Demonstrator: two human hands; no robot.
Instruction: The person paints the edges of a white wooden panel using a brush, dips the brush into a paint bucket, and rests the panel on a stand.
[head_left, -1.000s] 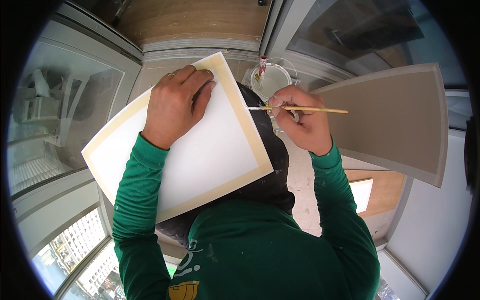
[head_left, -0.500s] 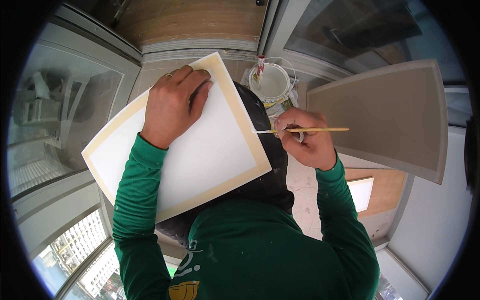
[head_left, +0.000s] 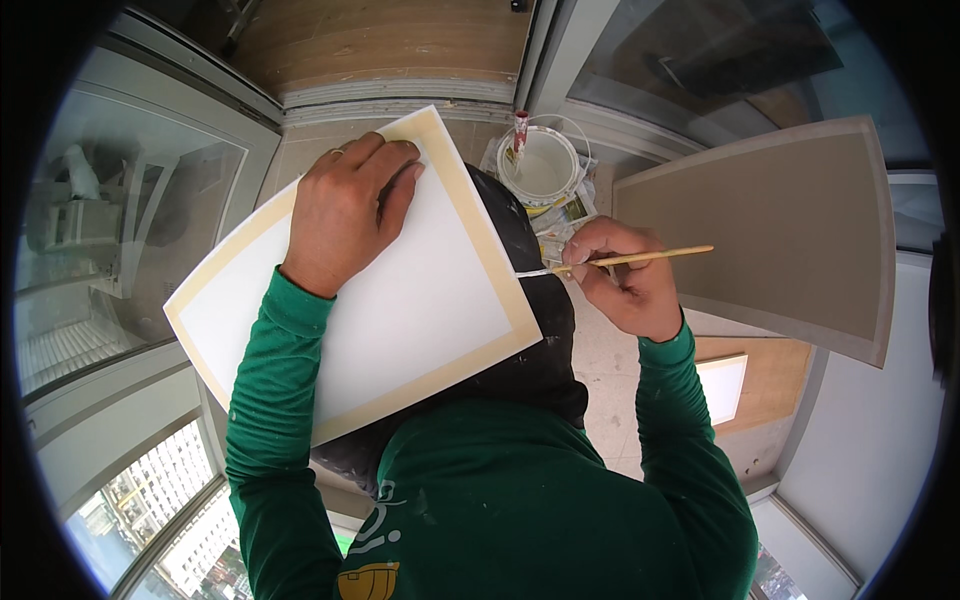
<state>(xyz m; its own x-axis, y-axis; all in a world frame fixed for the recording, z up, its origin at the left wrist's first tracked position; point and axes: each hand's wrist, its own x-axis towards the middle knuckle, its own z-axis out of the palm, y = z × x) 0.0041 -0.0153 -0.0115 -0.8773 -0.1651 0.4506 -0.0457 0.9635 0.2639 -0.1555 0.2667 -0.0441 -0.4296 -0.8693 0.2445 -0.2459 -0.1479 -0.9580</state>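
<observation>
A white panel [head_left: 400,290] with a pale yellow tape border lies tilted across my lap on dark trousers. My left hand [head_left: 350,205] presses on its far left side, fingers curled and thumb near the fingertips; what lies under the palm is hidden. In my right hand [head_left: 630,280] a thin wooden paintbrush [head_left: 680,252] is pinched between thumb and fingers. Its white-coated tip meets the panel's right edge, and the handle points right. Beyond the panel stands a white paint bucket [head_left: 548,165] with a wire handle. A red-handled brush [head_left: 520,135] leans at its left rim.
Crumpled printed paper [head_left: 565,215] lies under the bucket. A large grey-brown panel [head_left: 760,240] stands at the right. Below it, a white sheet [head_left: 722,388] lies on a brown board [head_left: 775,385]. A glass door [head_left: 130,200] is on the left, and a metal track [head_left: 400,95] crosses the far side.
My right hand has shifted slightly right and toward me with the paintbrush, whose handle end has risen. The tip has slid a little along the panel's edge. My left hand has stayed put.
</observation>
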